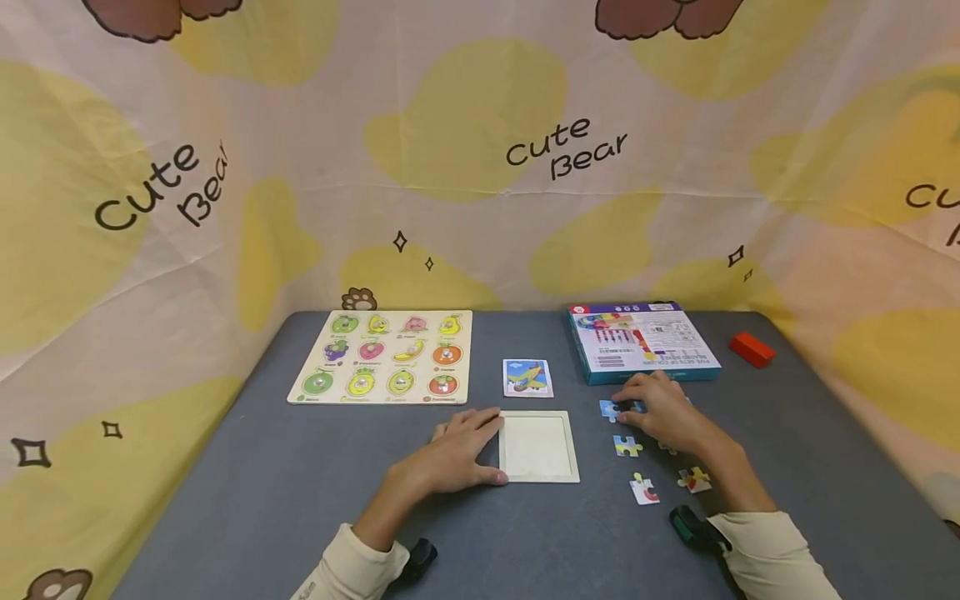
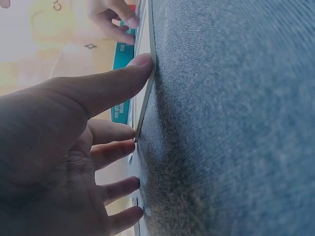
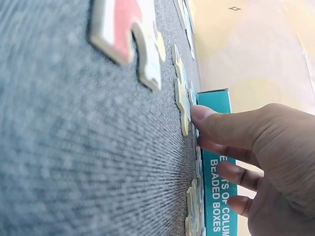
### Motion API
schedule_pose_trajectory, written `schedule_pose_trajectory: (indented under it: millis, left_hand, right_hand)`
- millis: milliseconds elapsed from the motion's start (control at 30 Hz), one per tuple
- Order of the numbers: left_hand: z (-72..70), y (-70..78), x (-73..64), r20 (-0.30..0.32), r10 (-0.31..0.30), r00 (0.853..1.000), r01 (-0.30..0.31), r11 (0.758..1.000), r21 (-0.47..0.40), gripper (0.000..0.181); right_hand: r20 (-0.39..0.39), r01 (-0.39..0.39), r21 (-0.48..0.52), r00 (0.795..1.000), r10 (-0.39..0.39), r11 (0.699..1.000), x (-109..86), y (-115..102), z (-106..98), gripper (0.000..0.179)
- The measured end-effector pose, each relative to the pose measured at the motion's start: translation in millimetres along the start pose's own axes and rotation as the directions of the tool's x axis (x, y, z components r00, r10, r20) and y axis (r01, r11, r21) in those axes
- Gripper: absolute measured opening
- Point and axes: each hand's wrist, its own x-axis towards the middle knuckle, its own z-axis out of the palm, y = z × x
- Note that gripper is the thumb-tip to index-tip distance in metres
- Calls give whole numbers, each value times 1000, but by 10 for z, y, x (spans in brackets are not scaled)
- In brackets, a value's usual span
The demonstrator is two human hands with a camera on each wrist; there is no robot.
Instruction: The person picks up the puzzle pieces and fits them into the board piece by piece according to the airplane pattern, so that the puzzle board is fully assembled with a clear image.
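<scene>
My left hand (image 1: 459, 457) rests at the left side of a pale square puzzle tray (image 1: 538, 447), with the thumb by its near left corner and the fingers by its far left corner. The left wrist view shows the thumb pressed on the tray's rim, fingers extended. My right hand (image 1: 663, 414) pinches a blue jigsaw piece (image 1: 608, 410) between thumb and forefinger, low over the table. More pieces lie nearby: a blue and yellow one (image 1: 627, 446), a white and red one (image 1: 643, 489), and a red and yellow one (image 1: 694, 480). The right palm covers part of this group.
Behind the tray lies a picture card (image 1: 527, 377) with a yellow airplane. A flat fruit board (image 1: 427, 369) is at the back left. At the back right sits a teal-sided box (image 1: 645, 375), close beyond my right hand, with a red block (image 1: 752, 350) beside it.
</scene>
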Motion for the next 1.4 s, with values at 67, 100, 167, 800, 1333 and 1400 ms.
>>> schedule_pose_trajectory:
  millis: [67, 100, 167, 800, 1333, 1400]
  left_hand:
    - [2, -1, 0, -1, 0, 1000, 0, 1000, 3, 83]
    - [3, -2, 0, -2, 1, 1000, 0, 1000, 5, 83]
    - [2, -2, 0, -3, 2, 1000, -2, 1000, 8, 83]
    - [-1, 12, 5, 2, -5, 1000, 5, 1000, 7, 84]
    - [5, -24, -2, -2, -13, 1000, 13, 1000, 12, 84]
    - [8, -26, 1, -4, -13, 1000, 14, 1000, 13, 84]
  right_hand:
    - [-7, 1, 3, 1000, -1, 1000, 3, 2, 7, 26]
    - [-7, 0, 3, 1000, 0, 1000, 2, 4, 8, 25]
    - [-6, -5, 2, 1000, 5, 1000, 3, 0, 4, 23]
    - [5, -3, 68, 1000, 2, 998, -21, -11, -86, 22]
    - [-59, 112, 90, 992, -107, 990, 22, -519, 85, 16]
    - [-75, 156, 80, 986, -150, 985, 42, -576, 127, 15]
